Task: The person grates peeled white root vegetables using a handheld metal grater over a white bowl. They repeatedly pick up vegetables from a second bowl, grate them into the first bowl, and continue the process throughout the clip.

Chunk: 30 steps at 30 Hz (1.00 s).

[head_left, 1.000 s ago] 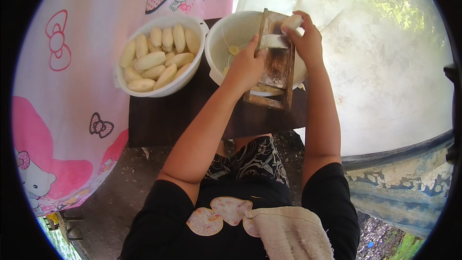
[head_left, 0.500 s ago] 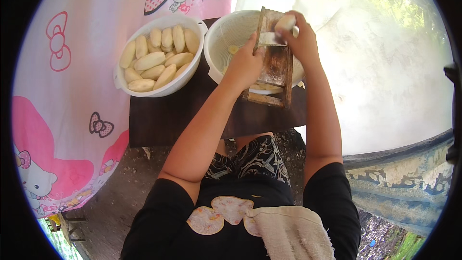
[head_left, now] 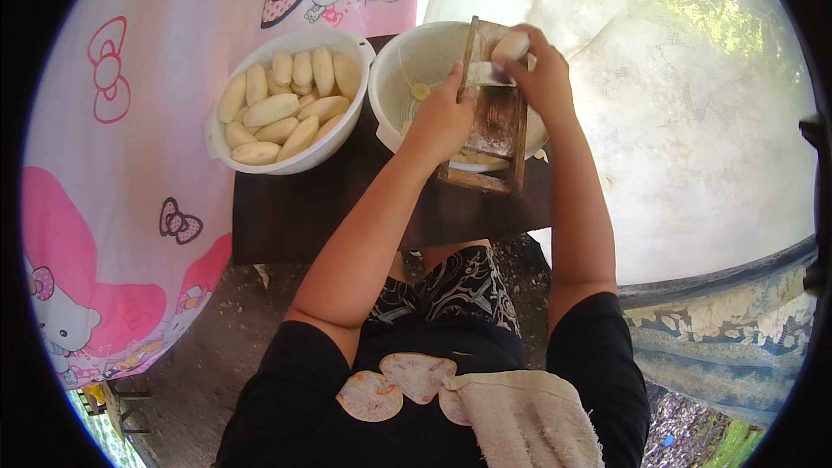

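My left hand (head_left: 440, 120) is closed around the left rail of a wooden slicer (head_left: 498, 119), which lies tilted over a white basin (head_left: 387, 78) with perforated walls. Near the slicer's far end, beside its pale metal blade plate (head_left: 489, 74), my right hand (head_left: 548, 80) grips a peeled banana (head_left: 511, 46) against the board. Under the slicer, pale slices (head_left: 420, 91) show inside the basin, partly hidden by my left hand and the board. To the left, a second white basin (head_left: 303, 165) holds several whole peeled bananas (head_left: 271, 110).
Both basins stand on a dark table (head_left: 295, 217) in front of my knees. A pink and white printed curtain (head_left: 130, 156) hangs at the left, and a pale sheet (head_left: 693, 147) at the right. A beige towel (head_left: 529, 416) lies across my lower shirt.
My right hand and the banana have shifted very slightly on the slicer. My left hand keeps its hold on the rail.
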Available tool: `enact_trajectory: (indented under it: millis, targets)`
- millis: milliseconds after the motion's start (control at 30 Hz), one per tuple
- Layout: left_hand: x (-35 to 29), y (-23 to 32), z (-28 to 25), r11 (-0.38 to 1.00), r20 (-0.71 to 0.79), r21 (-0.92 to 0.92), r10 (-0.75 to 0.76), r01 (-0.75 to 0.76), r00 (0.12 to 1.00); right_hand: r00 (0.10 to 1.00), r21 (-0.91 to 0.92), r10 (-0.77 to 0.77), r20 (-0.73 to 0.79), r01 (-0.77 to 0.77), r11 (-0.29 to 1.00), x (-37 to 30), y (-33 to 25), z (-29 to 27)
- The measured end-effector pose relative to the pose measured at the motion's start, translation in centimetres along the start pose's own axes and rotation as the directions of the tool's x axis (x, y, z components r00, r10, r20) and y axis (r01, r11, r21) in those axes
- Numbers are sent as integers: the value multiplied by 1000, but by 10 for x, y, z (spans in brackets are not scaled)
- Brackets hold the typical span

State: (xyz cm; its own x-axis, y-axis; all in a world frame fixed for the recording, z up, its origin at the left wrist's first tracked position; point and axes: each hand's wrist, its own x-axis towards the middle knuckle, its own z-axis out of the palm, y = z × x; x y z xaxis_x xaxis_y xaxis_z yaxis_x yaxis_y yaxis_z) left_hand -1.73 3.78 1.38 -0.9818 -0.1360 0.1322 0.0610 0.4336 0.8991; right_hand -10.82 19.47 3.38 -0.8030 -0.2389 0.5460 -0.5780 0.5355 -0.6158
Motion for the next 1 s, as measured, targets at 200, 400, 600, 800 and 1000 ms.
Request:
enact_trajectory:
  millis: [200, 400, 600, 800, 1000]
  targets:
    - [-2, 6, -3, 999, 3, -11, -41, 41, 999, 998, 190, -5, 67, -8, 982, -22, -1, -6]
    - [2, -2, 1, 999, -19, 49, 18, -17, 1000, 996, 31, -51, 72, 49, 998, -60, -16, -14]
    - [0, 6, -4, 999, -15, 39, -19, 19, 1000, 1000, 29, 14, 18, -15, 999, 25, 19, 9]
    - [1, 2, -2, 1000, -44, 20, 4, -4, 999, 995, 23, -43, 94, 41, 999, -67, -33, -20]
    - [6, -2, -1, 1000, -10, 2, 0, 0, 1000, 998, 68, -54, 8, 54, 996, -1, 5, 6]
